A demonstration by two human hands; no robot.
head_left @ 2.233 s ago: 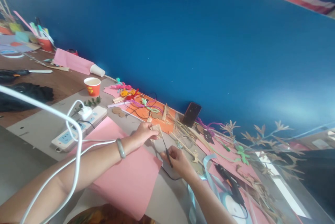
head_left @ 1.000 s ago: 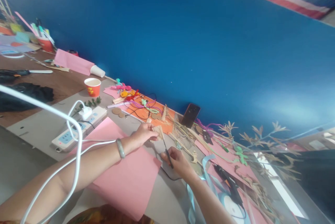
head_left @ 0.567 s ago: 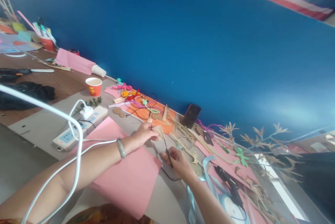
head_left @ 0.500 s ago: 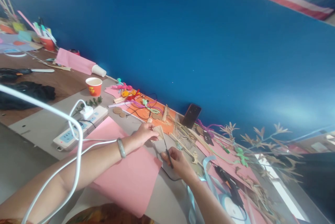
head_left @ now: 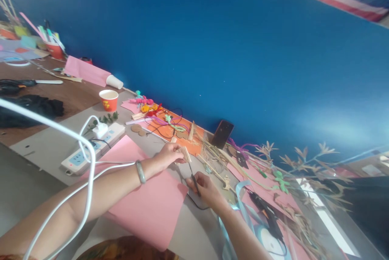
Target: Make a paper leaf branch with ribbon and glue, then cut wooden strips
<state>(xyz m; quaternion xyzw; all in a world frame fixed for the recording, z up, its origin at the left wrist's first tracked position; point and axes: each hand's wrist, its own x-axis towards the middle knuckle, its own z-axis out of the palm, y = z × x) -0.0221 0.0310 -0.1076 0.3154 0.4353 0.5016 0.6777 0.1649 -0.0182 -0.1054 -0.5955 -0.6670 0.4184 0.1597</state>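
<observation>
My left hand (head_left: 172, 154), with a bracelet at the wrist, pinches a small flat tan piece (head_left: 183, 154) between thumb and fingers. Its material is hard to make out; it looks like cardboard or dried husk. A pale strip shows along its right edge. My right hand (head_left: 205, 189) is closed around dark-handled scissors (head_left: 195, 185), whose narrow blades point up to the lower right edge of the tan piece. The fingers hide part of the handles. Below my left forearm lies a large pink paper sheet (head_left: 152, 203) on the grey table.
A white power strip (head_left: 94, 148) with a white cable (head_left: 92, 187) crosses the left side. Nearby stands a red paper cup (head_left: 108, 101). A phone (head_left: 223, 134) leans on the blue wall. Dried stems, blue ribbon (head_left: 243, 199) and a black glue gun (head_left: 267, 215) lie right.
The tan piece has turned in my left hand and now shows a narrower face with a pale strip at its edge. The scissors have barely moved.
</observation>
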